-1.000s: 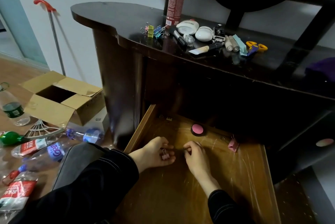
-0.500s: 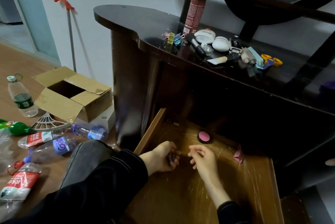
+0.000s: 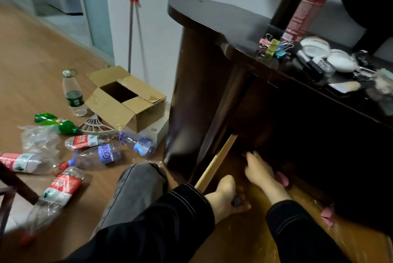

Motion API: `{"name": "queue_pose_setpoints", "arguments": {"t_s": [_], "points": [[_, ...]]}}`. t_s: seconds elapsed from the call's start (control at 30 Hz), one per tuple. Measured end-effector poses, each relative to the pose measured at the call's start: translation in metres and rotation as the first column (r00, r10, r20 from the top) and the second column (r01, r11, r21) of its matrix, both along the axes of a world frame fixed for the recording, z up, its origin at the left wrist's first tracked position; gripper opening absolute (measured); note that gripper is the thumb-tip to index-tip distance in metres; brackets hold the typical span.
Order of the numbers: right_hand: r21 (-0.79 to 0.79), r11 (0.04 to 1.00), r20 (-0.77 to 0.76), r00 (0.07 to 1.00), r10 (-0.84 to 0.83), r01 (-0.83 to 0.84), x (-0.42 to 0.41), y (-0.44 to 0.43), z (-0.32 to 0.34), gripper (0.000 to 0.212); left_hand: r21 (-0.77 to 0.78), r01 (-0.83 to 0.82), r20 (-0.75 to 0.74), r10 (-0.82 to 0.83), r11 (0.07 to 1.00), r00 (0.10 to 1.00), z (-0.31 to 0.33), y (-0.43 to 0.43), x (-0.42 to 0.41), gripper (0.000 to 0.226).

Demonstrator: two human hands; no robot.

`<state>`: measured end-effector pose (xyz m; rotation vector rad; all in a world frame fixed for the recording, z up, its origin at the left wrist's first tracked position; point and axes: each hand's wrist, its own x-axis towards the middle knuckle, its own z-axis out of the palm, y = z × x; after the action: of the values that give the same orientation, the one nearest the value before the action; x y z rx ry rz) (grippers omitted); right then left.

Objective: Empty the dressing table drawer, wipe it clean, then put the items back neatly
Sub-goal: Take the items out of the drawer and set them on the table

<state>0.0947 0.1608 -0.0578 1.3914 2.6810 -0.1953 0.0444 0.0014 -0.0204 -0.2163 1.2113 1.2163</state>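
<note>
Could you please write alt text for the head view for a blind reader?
A person reaches into the open low drawer of a dark dressing table: the left hand grips a small dark item, the right hand stretches toward the back. Clips and cosmetics sit on top; plastic bottles and a cardboard box lie on the floor.

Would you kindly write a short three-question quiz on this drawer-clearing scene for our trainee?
1. True or false: the drawer is already emptied.
2. Fill in: the right hand reaches toward the drawer's ____ (front/back).
3. Which hand grips a small dark item? A. left hand B. right hand C. neither
Key: 1. False, a pink clip lies inside. 2. back. 3. A.
</note>
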Motion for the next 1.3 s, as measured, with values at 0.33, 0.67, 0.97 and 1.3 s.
{"name": "queue_pose_setpoints", "arguments": {"t_s": [0.33, 0.67, 0.97, 1.3], "points": [[-0.178, 0.984, -0.407, 0.910, -0.082, 0.009, 0.059, -0.027, -0.005, 0.013, 0.039, -0.063, 0.024, 0.062, 0.997, 0.998, -0.008, 0.003, 0.004, 0.024], [-0.489, 0.865, -0.633, 0.727, -0.266, -0.110, 0.061, -0.067, 0.025, 0.013, 0.041, -0.044, 0.047, 0.042, 0.998, 0.998, -0.002, 0.002, 0.003, 0.025], [-0.185, 0.980, -0.238, 0.965, -0.114, 0.071, -0.016, -0.006, 0.005, 0.054, -0.037, 0.023, -0.005, -0.023, 0.999, 1.000, -0.010, 0.002, -0.002, 0.027], [0.000, 0.999, -0.205, 0.978, 0.037, -0.038, 0.012, -0.009, -0.011, 0.032, 0.001, -0.046, -0.036, 0.046, 0.999, 0.998, -0.005, 0.002, 0.002, 0.035]]}}
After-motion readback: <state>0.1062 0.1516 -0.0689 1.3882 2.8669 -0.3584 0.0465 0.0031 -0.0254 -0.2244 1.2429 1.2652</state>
